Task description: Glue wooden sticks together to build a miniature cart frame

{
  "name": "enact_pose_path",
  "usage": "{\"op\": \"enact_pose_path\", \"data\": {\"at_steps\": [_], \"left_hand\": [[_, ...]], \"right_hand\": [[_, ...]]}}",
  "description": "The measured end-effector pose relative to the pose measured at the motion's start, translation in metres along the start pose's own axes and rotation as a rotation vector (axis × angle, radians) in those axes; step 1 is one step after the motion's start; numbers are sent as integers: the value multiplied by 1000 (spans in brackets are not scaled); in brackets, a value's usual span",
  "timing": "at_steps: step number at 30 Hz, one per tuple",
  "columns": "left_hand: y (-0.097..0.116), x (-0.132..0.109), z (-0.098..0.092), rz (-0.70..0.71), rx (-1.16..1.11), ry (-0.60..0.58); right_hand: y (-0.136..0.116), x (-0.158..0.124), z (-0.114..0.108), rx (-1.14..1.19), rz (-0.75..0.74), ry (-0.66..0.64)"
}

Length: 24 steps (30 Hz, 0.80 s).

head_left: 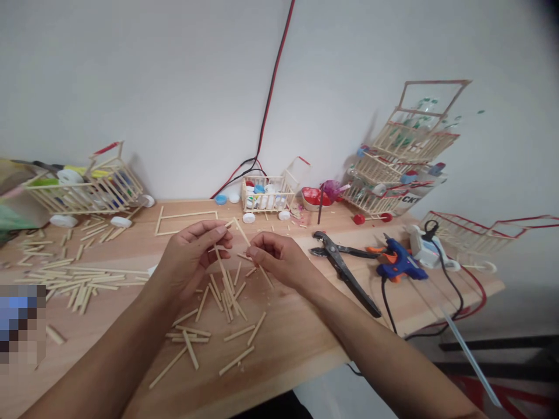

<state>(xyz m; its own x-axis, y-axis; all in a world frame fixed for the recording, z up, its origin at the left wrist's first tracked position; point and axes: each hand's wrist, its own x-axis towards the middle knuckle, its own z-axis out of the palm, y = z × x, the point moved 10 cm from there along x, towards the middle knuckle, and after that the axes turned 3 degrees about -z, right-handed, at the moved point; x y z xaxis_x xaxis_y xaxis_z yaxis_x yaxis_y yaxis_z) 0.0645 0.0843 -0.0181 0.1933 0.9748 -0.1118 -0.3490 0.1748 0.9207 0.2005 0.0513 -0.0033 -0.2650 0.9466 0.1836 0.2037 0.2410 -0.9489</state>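
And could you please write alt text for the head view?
A person's left hand and right hand hold thin wooden sticks meeting at a corner, above loose sticks on a wooden table. Behind are miniature shopping carts; pliers and a blue glue gun lie to the right.

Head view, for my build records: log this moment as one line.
left hand: holding thin sticks | right hand: holding slanting stick | pliers, glue gun: on table

The table [290, 331] is viewed from the person's head, at close range. The wall [174, 75] is faced, slightly downward.
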Motion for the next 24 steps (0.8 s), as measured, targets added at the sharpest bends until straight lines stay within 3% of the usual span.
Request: {"op": "enact_pose_path", "data": {"at_steps": [10, 24], "left_hand": [[14, -6, -4, 130, 109, 85], [24, -11, -10, 224, 297, 190]], "right_hand": [[-12, -4, -3, -207, -90, 42], [-16, -7, -2, -305, -119, 84]]}}
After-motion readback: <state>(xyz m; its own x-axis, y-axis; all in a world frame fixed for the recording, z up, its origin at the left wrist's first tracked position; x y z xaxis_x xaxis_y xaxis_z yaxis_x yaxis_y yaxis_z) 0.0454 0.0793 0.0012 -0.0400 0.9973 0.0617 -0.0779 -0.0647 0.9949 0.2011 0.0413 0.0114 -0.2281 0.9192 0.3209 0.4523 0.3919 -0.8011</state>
